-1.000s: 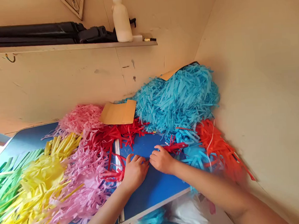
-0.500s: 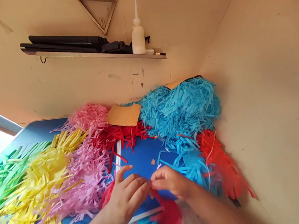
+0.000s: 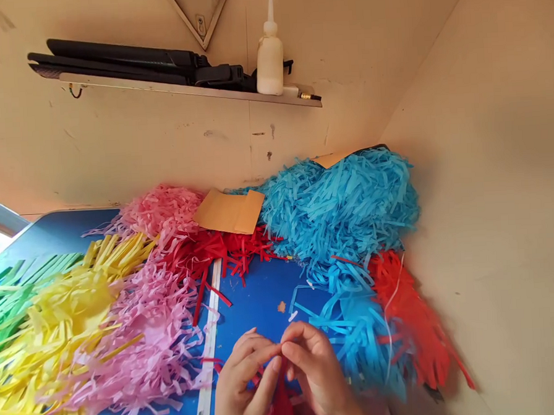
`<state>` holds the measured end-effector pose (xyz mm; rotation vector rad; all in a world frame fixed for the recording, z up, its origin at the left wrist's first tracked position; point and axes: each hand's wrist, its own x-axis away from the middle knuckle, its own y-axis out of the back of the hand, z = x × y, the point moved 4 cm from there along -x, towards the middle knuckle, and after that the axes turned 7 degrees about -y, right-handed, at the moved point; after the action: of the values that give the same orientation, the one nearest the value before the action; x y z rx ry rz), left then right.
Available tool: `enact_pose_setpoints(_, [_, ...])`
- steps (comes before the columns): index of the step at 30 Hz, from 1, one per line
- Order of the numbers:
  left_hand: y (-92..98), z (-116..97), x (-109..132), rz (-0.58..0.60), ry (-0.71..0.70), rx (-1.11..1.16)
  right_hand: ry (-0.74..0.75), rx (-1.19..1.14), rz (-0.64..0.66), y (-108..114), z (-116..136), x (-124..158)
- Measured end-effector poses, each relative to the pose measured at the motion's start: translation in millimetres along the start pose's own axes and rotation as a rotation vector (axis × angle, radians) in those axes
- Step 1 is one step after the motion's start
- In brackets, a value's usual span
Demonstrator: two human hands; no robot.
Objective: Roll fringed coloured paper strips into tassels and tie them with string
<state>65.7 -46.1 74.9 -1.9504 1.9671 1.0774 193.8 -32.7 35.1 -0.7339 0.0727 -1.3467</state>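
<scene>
Low in the middle of the view, my left hand (image 3: pixel 249 382) and my right hand (image 3: pixel 317 369) meet fingertip to fingertip. Both are closed in a pinch on a red tissue paper tassel (image 3: pixel 280 402), whose strips hang down between them. Its pinched top is mostly covered by my fingers. To the right of my right hand lie light blue paper fringes (image 3: pixel 357 327). Pink-purple fringes (image 3: pixel 158 337) spread to the left of my left hand.
A blue table (image 3: pixel 258 289) carries yellow fringes (image 3: pixel 73 305), green fringes (image 3: pixel 26 295), a big light blue heap (image 3: pixel 342 204), orange-red fringes (image 3: pixel 413 324) and a folded brown paper (image 3: pixel 231 211). On the wall shelf (image 3: pixel 168 89) stand a glue bottle (image 3: pixel 270 62) and a black flat iron (image 3: pixel 125 60).
My left hand has turned more upright, its raised finger now down beside the others. Both hands still pinch the red tassel, which hangs more directly beneath them. The view has shifted slightly.
</scene>
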Motion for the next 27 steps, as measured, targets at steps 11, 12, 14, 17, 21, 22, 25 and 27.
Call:
enact_pose_setpoints(11, [-1.3, 50, 14, -0.188, 0.880, 0.717, 0.343, 1.611, -0.329, 34, 69, -88])
enact_pose_setpoints(12, [-6.7, 49, 16, -0.190, 0.986, 0.853, 0.308, 1.715, -0.358, 44, 79, -105])
enact_pose_setpoints(14, [-16.1, 45, 20, -0.178, 1.088, 1.004, 0.252, 1.867, -0.367, 60, 89, -131])
enact_pose_setpoints(17, [-24.1, 41, 25, -0.162, 1.088, 1.011, 0.223, 1.982, -0.343, 67, 85, -150])
enact_pose_setpoints(21, [-30.4, 38, 28, -0.108, 1.076, 1.018, 0.226, 2.077, -0.327, 65, 73, -154])
enact_pose_setpoints(22, [-31.4, 39, 28, -0.101, 1.077, 1.019, 0.226, 2.084, -0.323, 64, 73, -155])
enact_pose_setpoints(25, [-31.9, 44, 28, -0.112, 1.041, 0.962, 0.238, 2.057, -0.307, 60, 77, -151])
enact_pose_setpoints(27, [-30.8, 48, 27, -0.122, 0.987, 0.890, 0.271, 2.013, -0.290, 54, 79, -137])
